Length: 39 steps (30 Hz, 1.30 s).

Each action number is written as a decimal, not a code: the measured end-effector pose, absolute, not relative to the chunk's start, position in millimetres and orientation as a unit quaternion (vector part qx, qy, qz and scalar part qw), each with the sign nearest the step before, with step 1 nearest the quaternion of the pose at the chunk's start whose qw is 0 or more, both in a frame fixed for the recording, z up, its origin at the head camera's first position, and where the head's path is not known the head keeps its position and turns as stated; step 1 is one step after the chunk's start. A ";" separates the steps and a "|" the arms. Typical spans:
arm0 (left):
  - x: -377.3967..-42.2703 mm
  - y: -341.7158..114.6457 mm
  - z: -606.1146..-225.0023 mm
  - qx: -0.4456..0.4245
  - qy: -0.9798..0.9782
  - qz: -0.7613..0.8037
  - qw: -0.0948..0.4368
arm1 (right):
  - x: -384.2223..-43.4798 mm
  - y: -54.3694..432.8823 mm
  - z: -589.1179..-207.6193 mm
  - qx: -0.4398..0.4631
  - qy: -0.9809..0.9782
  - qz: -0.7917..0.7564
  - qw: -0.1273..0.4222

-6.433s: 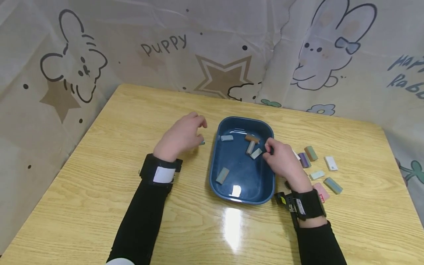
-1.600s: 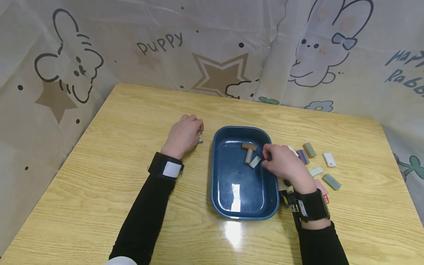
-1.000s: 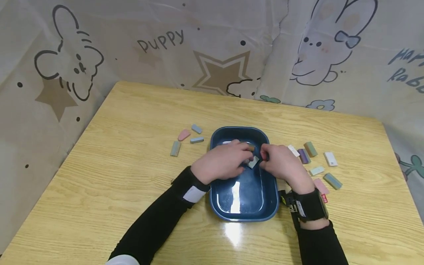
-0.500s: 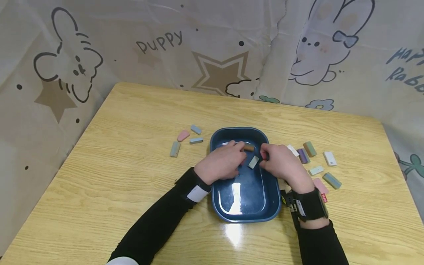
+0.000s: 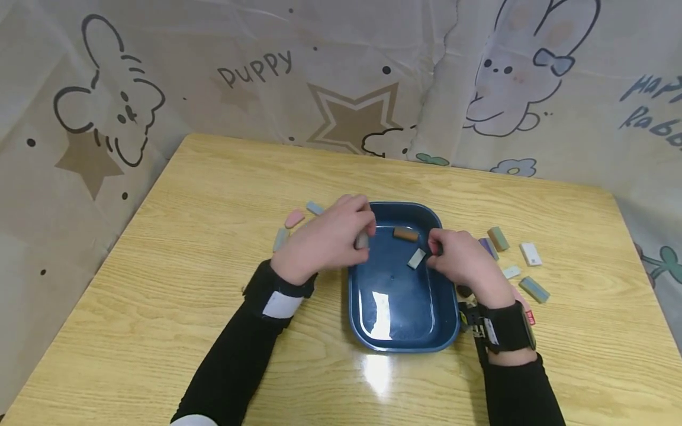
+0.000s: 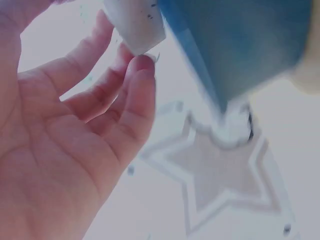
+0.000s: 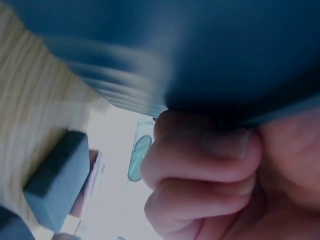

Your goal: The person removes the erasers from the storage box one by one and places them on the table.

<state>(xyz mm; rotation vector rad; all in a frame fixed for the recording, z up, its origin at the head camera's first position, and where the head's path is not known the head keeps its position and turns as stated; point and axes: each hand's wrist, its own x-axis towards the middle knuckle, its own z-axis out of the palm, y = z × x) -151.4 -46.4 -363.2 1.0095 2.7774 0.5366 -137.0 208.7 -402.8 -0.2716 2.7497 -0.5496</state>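
My left hand (image 5: 327, 236) is raised over the left rim of the dark blue tray (image 5: 391, 307), pinching a grey eraser (image 5: 362, 239) between thumb and fingers. The left wrist view shows that pale eraser (image 6: 135, 25) at the fingertips, beside the tray wall (image 6: 240, 45). Inside the tray lie a brown eraser (image 5: 406, 235) and a pale green eraser (image 5: 417, 258), apart from each other. My right hand (image 5: 463, 260) grips the tray's right rim with curled fingers (image 7: 200, 155), seen against the tray's outer wall in the right wrist view.
Left of the tray, a pink eraser (image 5: 294, 218), a blue eraser (image 5: 314, 207) and a grey-green one (image 5: 280, 238) lie partly behind my left hand. Several more erasers, including a white one (image 5: 530, 254) and a green-blue one (image 5: 535, 289), are scattered at the right.
The left hand set a piece down at the left, reached into the tray, and has lifted the grey eraser leftward out of it. The tray has shifted slightly right; the right hand stays at its rim.
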 end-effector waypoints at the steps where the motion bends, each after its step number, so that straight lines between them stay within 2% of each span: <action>1: -153.2 -52.5 -361.2 0.325 0.926 0.176 0.071 | -137.2 210.0 -402.8 -0.093 0.963 -0.192 0.162; 5: -162.4 -70.8 -363.7 0.286 0.939 0.157 0.106 | -137.7 212.5 -403.6 -0.089 0.963 -0.193 0.164; 11: -174.9 -77.2 -388.2 0.238 0.948 0.119 0.176 | -137.6 212.6 -404.9 -0.089 0.963 -0.195 0.161; 15: -179.4 -77.6 -400.3 0.225 0.949 0.103 0.198 | -137.4 212.3 -405.7 -0.090 0.962 -0.197 0.165; 20: -180.0 -81.4 -391.7 0.226 0.946 0.145 0.184 | -137.0 209.0 -404.8 -0.096 0.963 -0.191 0.163; 25: -171.5 -73.4 -368.3 0.254 0.945 0.181 0.096 | -133.7 198.9 -402.7 -0.118 0.961 -0.183 0.170; 28: -160.2 -57.9 -359.6 0.303 0.935 0.168 0.071 | -131.2 191.4 -401.5 -0.128 0.960 -0.178 0.177; 33: -146.4 -27.8 -366.0 0.392 0.906 0.132 0.090 | -128.0 184.0 -399.7 -0.141 0.962 -0.156 0.177; 39: -149.4 -18.0 -395.6 0.398 0.902 0.093 0.140 | -127.7 181.0 -400.3 -0.151 0.962 -0.140 0.177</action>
